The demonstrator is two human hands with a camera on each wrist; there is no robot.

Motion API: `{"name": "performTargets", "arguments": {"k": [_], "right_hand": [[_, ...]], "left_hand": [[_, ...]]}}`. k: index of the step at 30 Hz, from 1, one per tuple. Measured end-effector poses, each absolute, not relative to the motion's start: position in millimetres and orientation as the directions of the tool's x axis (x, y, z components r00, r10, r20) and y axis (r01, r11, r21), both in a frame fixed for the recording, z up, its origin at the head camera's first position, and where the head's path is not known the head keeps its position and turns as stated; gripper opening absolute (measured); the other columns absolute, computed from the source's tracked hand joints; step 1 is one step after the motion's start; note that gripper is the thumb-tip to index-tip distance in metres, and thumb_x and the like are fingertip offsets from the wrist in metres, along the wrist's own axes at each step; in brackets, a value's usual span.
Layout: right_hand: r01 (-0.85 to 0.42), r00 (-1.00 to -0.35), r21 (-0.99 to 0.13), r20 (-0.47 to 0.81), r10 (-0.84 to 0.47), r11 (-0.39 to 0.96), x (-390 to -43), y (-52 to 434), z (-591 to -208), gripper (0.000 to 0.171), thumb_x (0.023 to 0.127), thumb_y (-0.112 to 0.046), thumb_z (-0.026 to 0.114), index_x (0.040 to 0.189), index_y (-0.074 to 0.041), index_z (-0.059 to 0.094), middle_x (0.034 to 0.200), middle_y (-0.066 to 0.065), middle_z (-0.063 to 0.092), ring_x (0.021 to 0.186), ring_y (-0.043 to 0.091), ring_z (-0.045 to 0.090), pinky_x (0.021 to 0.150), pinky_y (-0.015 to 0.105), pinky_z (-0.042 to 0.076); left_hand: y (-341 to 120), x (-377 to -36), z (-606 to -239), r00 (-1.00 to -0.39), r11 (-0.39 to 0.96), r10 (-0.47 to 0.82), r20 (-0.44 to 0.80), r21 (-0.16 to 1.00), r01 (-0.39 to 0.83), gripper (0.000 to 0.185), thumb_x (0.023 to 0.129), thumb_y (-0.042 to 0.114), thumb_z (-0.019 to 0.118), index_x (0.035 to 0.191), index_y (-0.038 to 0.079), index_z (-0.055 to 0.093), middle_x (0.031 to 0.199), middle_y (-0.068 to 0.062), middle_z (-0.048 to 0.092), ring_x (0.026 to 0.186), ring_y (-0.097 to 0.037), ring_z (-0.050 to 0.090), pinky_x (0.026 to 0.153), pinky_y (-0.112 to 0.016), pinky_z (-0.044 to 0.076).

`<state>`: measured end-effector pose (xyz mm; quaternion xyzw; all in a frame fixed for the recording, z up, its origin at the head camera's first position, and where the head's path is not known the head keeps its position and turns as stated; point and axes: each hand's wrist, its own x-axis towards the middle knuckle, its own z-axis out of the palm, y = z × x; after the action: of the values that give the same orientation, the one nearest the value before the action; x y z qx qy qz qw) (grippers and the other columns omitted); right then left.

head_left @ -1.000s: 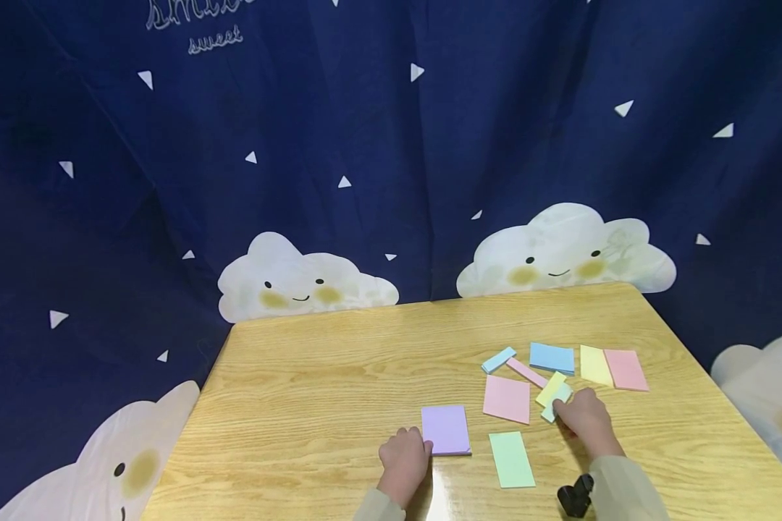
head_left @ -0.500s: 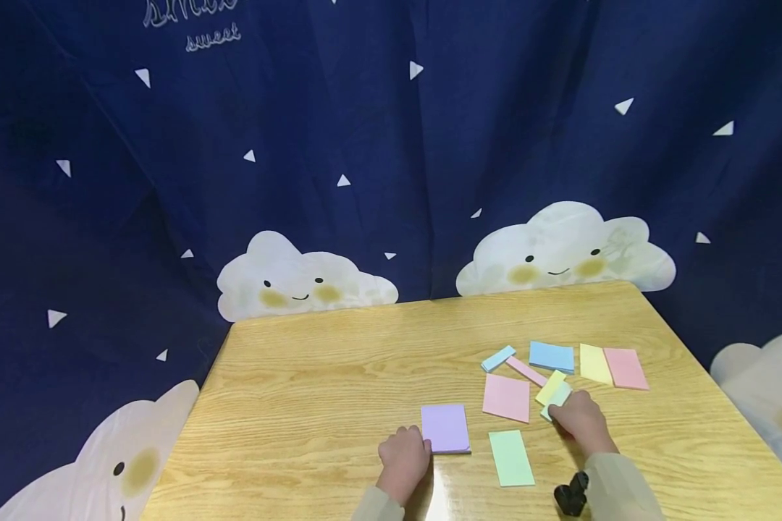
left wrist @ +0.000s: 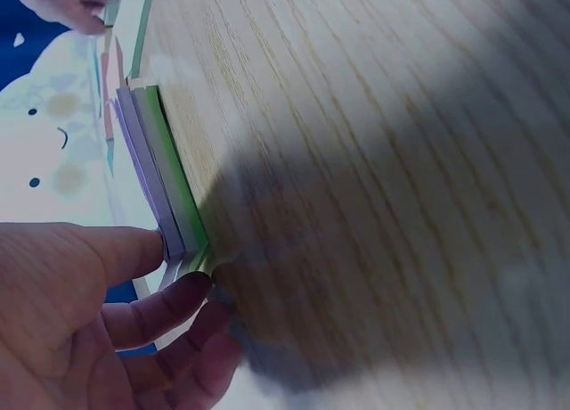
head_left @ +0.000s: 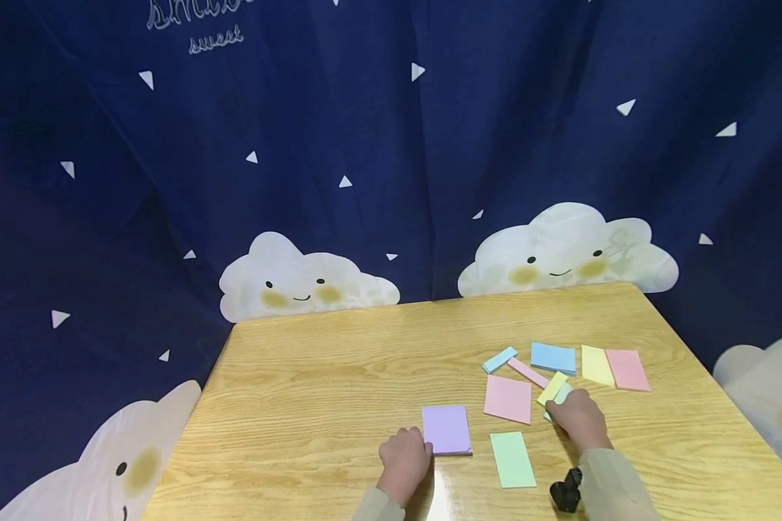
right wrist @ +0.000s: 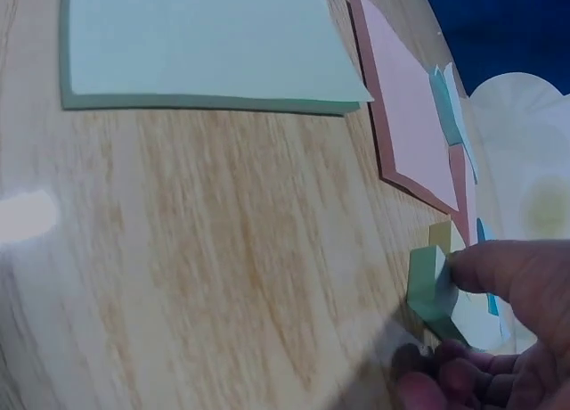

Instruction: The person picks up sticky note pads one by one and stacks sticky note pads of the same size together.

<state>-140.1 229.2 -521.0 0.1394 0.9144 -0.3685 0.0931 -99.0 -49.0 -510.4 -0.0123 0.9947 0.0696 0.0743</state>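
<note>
My left hand (head_left: 404, 463) pinches the near left corner of a square sticky note pad (head_left: 446, 428), purple on top. In the left wrist view, the thumb presses the purple face and fingertips touch the lower edge, where a green layer (left wrist: 176, 165) shows. Farther right, my right hand (head_left: 580, 418) holds a small pale green sticky note pad (right wrist: 429, 281) between thumb and fingers; the hand partly hides it. A small yellow pad (head_left: 552, 388) lies against it. To its left are a pink square pad (head_left: 508, 398) and a green rectangular pad (head_left: 513, 459).
A thin pink strip pad (head_left: 528, 373) and a small blue pad (head_left: 499, 359) lie behind the pink square. Blue (head_left: 553, 357), yellow (head_left: 597, 365) and pink (head_left: 628, 370) pads sit farther back right. The wooden table (head_left: 313, 391) meets a dark blue curtain (head_left: 339, 108).
My right hand has shifted slightly left and covers more of the small green pad. The left hand stays at the purple pad's corner.
</note>
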Motion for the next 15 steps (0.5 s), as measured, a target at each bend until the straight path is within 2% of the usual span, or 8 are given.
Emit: {"name": "performTargets", "arguments": {"k": [4, 9, 15], "right_hand": [[0.338, -0.938, -0.647, -0.287, 0.192, 0.684, -141, 232, -518, 0.025, 0.079, -0.014, 0.050, 0.057, -0.003, 0.044, 0.046, 0.002, 0.039, 0.041, 0.015, 0.038, 0.042, 0.029, 0.032], [0.321, -0.943, -0.604, -0.278, 0.184, 0.730, -142, 238, -512, 0.019, 0.077, -0.009, 0.054, 0.070, 0.004, 0.043, 0.061, 0.010, 0.042, 0.056, 0.022, 0.039, 0.050, 0.033, 0.034], [0.319, -0.938, -0.572, -0.304, 0.165, 0.756, -141, 242, -510, 0.021, 0.077, -0.009, 0.054, 0.061, -0.005, 0.040, 0.058, 0.006, 0.038, 0.054, 0.020, 0.037, 0.049, 0.031, 0.032]], "left_hand": [[-49, -100, -512, -0.988, 0.990, -0.011, -0.153, 0.137, -0.033, 0.029, 0.083, 0.033, 0.059, 0.080, 0.004, 0.058, 0.067, -0.007, 0.049, 0.063, -0.025, 0.055, 0.055, -0.038, 0.042], [-49, -100, -511, -0.990, 0.990, -0.006, -0.144, 0.140, -0.027, 0.029, 0.083, 0.033, 0.059, 0.079, 0.005, 0.058, 0.067, -0.007, 0.049, 0.063, -0.025, 0.055, 0.054, -0.038, 0.042], [-49, -98, -509, -0.991, 0.989, -0.006, -0.132, 0.143, -0.025, 0.028, 0.083, 0.032, 0.059, 0.079, 0.004, 0.058, 0.067, -0.008, 0.050, 0.063, -0.025, 0.056, 0.054, -0.038, 0.042]]}}
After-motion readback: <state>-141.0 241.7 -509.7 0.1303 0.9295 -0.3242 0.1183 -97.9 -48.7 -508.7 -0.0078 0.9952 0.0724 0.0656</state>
